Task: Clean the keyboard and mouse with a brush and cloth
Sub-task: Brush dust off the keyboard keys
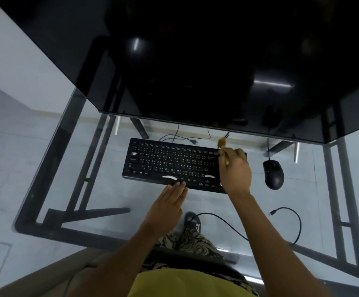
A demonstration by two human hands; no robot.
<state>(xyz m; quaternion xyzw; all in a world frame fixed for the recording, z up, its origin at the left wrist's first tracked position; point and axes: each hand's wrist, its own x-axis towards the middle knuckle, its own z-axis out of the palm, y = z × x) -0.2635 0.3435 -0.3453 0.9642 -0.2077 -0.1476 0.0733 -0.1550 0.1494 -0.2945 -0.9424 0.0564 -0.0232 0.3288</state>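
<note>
Head view: brushing step on the black full-size keyboard (174, 165) lying on the glass desk (45, 189). Right hand (235, 168), fingers clamped on a small wooden-handled brush (222, 143), works the keyboard's far right edge. Left hand (167, 202) steadies the near edge, fingers together, flat. Black wired mouse (273, 174) sits just right, untouched. No cloth visible. Next: sweep the remaining key rows.

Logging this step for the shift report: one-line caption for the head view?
Right hand brushes the keyboard's right end with a small brush while left hand steadies its front edge; mouse untouched.
</note>
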